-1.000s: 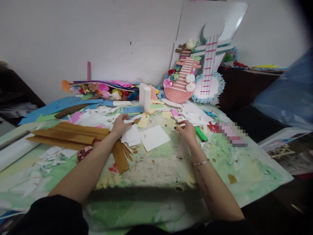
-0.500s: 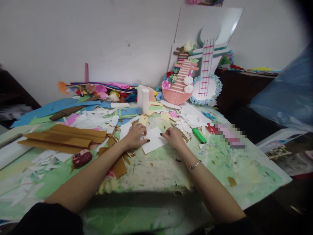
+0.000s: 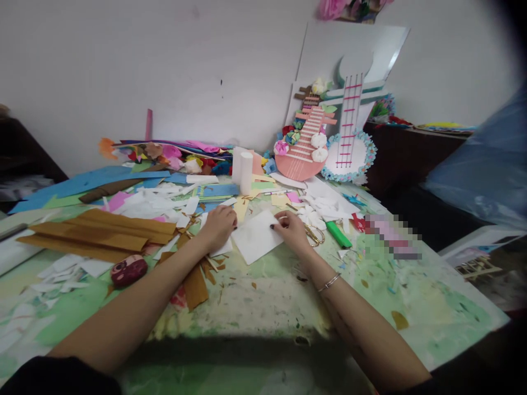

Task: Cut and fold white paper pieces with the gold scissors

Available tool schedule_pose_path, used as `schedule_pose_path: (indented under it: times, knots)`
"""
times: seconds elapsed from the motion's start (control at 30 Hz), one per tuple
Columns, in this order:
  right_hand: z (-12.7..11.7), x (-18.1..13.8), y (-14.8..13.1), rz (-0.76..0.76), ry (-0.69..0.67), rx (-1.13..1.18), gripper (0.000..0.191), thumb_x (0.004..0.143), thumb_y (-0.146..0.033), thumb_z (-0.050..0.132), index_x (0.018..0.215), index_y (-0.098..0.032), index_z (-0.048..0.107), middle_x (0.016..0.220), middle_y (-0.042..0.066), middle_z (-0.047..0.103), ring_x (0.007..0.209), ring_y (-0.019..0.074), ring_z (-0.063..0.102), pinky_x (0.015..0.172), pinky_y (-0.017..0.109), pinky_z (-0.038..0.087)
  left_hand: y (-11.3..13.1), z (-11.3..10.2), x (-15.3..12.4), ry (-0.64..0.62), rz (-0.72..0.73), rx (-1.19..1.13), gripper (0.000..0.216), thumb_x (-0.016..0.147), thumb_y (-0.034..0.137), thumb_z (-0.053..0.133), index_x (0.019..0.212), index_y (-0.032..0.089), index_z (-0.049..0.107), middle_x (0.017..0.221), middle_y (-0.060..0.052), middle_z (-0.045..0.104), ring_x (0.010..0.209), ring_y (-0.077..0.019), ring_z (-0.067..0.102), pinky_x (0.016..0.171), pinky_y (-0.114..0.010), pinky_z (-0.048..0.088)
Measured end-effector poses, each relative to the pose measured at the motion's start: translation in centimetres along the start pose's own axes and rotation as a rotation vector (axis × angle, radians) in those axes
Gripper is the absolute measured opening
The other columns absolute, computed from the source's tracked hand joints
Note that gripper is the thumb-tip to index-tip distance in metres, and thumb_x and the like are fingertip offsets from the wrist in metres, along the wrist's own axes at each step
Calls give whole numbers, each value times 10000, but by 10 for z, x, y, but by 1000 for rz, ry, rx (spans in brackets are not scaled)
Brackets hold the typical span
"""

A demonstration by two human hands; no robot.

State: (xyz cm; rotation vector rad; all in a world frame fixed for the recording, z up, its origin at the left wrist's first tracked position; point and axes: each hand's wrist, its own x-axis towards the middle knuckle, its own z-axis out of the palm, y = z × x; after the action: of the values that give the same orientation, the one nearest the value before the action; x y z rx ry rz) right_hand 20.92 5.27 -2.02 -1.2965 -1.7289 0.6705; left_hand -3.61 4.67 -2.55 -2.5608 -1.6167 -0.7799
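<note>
A white sheet of paper (image 3: 258,240) lies on the table between my two hands. My right hand (image 3: 291,229) pinches its right edge between thumb and fingers. To the left, my left hand (image 3: 220,225) rests with bent fingers close together, its dark thumb nail near the sheet's left corner. Part of another white piece of paper (image 3: 224,248) shows under that hand. What the left fingers hold, if anything, is hidden. Gold-handled scissors (image 3: 316,236) lie just right of my right hand, with a green box cutter (image 3: 338,235) beyond them.
Folded brown paper (image 3: 94,233) and a dark red patterned object (image 3: 129,270) lie at left. A white roll (image 3: 246,173) stands upright behind my hands. Paper scraps spread over the table (image 3: 272,302). Decorated paper instruments (image 3: 302,148) lean at the back right.
My left hand has moved left and its thumb has drawn in. The white sheet has turned slightly and shows more of its left side. My right hand stays on its right edge.
</note>
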Motion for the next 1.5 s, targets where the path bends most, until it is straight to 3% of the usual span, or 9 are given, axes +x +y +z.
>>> schedule_pose_path:
  times: [0.17, 0.27, 0.37, 0.57, 0.77, 0.9, 1.23, 1.4, 1.5]
  knots:
    - [-22, 1, -14, -79, 170, 385, 371, 685, -299, 659, 1031, -201, 566, 693, -18, 605, 630, 136, 526, 617, 253, 409, 11, -13, 2, 191, -217, -365, 124, 697, 254, 614, 793, 176, 603, 845, -92, 638, 815, -237, 572, 763, -360, 440]
    - [-26, -4, -25, -51, 114, 625, 414, 661, -311, 703, 1041, -219, 565, 716, -9, 626, 648, 147, 556, 629, 271, 448, 32, -20, -1, -126, -505, -976, 395, 736, 488, 599, 957, 160, 603, 602, -44, 615, 405, -104, 416, 416, -225, 302]
    - [-23, -9, -30, -59, 82, 661, 392, 653, -296, 714, 1020, -233, 593, 711, -15, 620, 655, 147, 551, 629, 276, 453, 49, -22, -6, -333, -578, -1344, 444, 675, 476, 697, 959, 146, 608, 626, -42, 622, 368, -43, 357, 370, -173, 200]
    - [-19, -12, -30, -76, 9, 628, 327, 657, -286, 703, 969, -216, 637, 680, -25, 575, 649, 141, 533, 635, 279, 440, 52, -17, -9, -260, -572, -1267, 299, 537, 296, 806, 729, 137, 641, 514, 40, 520, 359, -29, 346, 343, -159, 205]
    - [-24, -8, -24, -61, 48, 488, 415, 686, -268, 682, 1088, -212, 593, 635, -38, 567, 604, 117, 491, 599, 239, 397, 51, -21, -4, 63, -500, -1540, 259, 544, 215, 800, 629, 128, 572, 958, -54, 661, 788, -119, 601, 669, -207, 473]
    - [-25, -7, -23, -20, 85, 492, 398, 658, -280, 711, 1035, -195, 616, 626, -32, 564, 669, 131, 524, 639, 239, 416, 56, -27, -4, 2, -518, -1658, 272, 606, 241, 775, 714, 152, 542, 683, 23, 613, 563, -80, 545, 536, -205, 474]
    - [-21, -14, -29, 131, -204, 732, 236, 699, -297, 686, 902, -177, 691, 601, -44, 562, 475, 49, 429, 462, 176, 379, 48, -21, -3, 134, -568, -1389, 400, 639, 369, 742, 894, 182, 496, 749, 21, 605, 550, -76, 539, 472, -172, 399]
    - [-18, -14, -30, 267, -304, 924, 200, 664, -227, 709, 842, -135, 715, 724, 22, 664, 675, 123, 625, 744, 296, 540, 46, -18, -6, 251, -114, -674, 749, 565, 424, 787, 1183, 208, 425, 1344, -152, 427, 1198, -296, 463, 941, -457, 412]
    - [-18, -16, -34, 286, -378, 1006, 219, 669, -166, 695, 884, -128, 715, 780, 46, 692, 774, 164, 663, 886, 373, 511, 53, -21, -10, 272, 170, -389, 539, 648, 354, 746, 1084, 183, 480, 1341, -172, 447, 1281, -302, 380, 1042, -482, 316]
